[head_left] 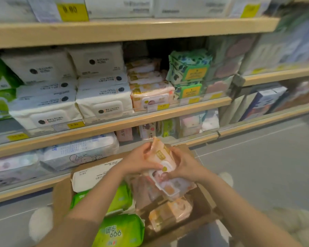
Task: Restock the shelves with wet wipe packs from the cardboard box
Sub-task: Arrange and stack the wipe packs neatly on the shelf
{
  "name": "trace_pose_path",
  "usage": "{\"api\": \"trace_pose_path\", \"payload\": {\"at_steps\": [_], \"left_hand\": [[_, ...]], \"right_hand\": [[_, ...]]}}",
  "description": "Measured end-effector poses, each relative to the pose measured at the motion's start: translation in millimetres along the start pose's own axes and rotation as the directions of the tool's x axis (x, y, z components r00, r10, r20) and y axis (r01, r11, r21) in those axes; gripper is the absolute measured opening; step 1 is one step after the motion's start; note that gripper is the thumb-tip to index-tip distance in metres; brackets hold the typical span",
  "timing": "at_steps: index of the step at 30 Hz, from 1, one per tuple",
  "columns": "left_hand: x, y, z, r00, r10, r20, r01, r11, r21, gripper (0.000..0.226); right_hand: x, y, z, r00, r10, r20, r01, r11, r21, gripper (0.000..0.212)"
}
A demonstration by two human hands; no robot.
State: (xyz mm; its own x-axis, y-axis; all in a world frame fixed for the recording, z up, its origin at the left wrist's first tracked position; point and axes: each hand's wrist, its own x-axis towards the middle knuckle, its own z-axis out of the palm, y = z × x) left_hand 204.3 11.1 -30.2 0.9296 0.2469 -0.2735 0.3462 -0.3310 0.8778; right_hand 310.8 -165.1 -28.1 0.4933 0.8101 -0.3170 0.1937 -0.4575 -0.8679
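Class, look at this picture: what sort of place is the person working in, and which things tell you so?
Most likely a shop aisle: wooden shelves stacked with wet wipe packs, yellow price tags along the edges, and an open cardboard box of stock.

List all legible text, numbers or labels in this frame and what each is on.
"999", seen upside down: green wipe pack in the cardboard box.
"8.90", roughly: yellow price tag on the middle shelf edge; digits soft.
"0.00" or similar: yellow tag on the top shelf; too blurred to confirm.
White packs, peach pack in both hands, other tags: print too small or blurred to read.
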Motion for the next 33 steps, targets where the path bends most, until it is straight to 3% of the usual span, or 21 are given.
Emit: {"api": "trace_pose_path", "payload": {"at_steps": [3,9,16,20,23,27,30,33], "left_hand": [[1,6,4,1.000,0.001,-0.003,-0.001,0.997,-0.072,0.063],[-2,5,21,0.992,0.015,-0.128,-0.050,0.959,-0.279,0.065],[13,18,59,0.987,0.046,-0.154,-0.092,0.947,-0.309,0.054],[15,-12,93,0.983,0.055,-0.178,-0.074,0.992,-0.104,0.052],[2,-72,124,0.994,0.098,0.047,-0.105,0.974,0.199,0.039],[-8,-142,165,0.924,-0.043,0.381,-0.142,0.885,0.444,0.045],[1,-150,177,0.877,-0.151,0.457,-0.170,0.792,0.587,0.056],[16,-155,175,0.879,-0.183,0.441,-0.165,0.750,0.640,0.077]], "right_hand": [[-15,-4,-10,0.999,-0.029,-0.030,0.028,0.999,-0.043,0.080],[-22,0,-19,0.996,-0.042,0.078,0.049,0.994,-0.101,0.087],[-29,29,-45,0.994,0.014,-0.109,-0.035,0.979,-0.199,0.086],[-40,63,-68,0.952,0.116,-0.284,-0.171,0.970,-0.174,0.078],[-41,89,-76,0.919,0.170,-0.355,-0.249,0.950,-0.191,0.077],[-31,113,-74,0.915,0.218,-0.338,-0.298,0.932,-0.205,0.079],[-24,123,-71,0.913,0.244,-0.328,-0.313,0.933,-0.179,0.080],[-19,131,-74,0.900,0.270,-0.343,-0.328,0.936,-0.126,0.076]]}}
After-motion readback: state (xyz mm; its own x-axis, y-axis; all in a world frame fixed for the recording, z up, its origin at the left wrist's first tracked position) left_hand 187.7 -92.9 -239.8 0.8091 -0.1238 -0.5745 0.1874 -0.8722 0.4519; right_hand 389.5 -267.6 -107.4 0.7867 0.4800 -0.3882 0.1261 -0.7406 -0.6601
